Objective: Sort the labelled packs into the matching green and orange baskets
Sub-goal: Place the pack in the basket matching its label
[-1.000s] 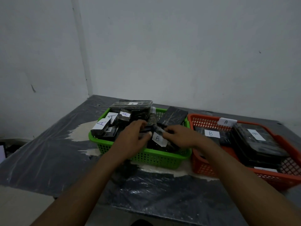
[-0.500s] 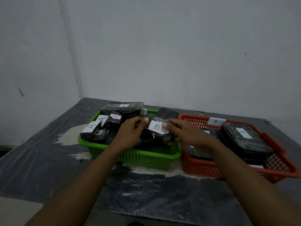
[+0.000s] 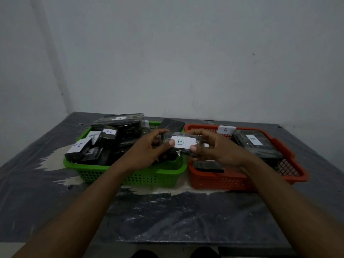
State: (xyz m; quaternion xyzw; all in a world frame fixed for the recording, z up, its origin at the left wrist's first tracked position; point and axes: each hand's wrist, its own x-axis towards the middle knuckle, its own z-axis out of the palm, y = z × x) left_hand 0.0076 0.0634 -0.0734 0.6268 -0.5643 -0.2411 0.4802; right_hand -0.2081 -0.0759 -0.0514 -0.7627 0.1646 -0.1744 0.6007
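One: Where is the pack being sorted?

Two: The B-labelled pack is up in the air between both hands, over the spot where the green basket and the orange basket meet. The left hand grips its left end and the right hand its right end. The fingers curl over the far edge, and the thumbs press the near edge beside the label.

One: Why hold it flat like that?

Two: Probably so the white label faces up and reads easily. It says B, like the tag on the orange basket's far rim and the large pack lying inside.

One: And the green one?

Two: It is crowded with A-labelled packs, so this one looks misplaced. I judge it belongs on the right. The baskets sit side by side on the desk.
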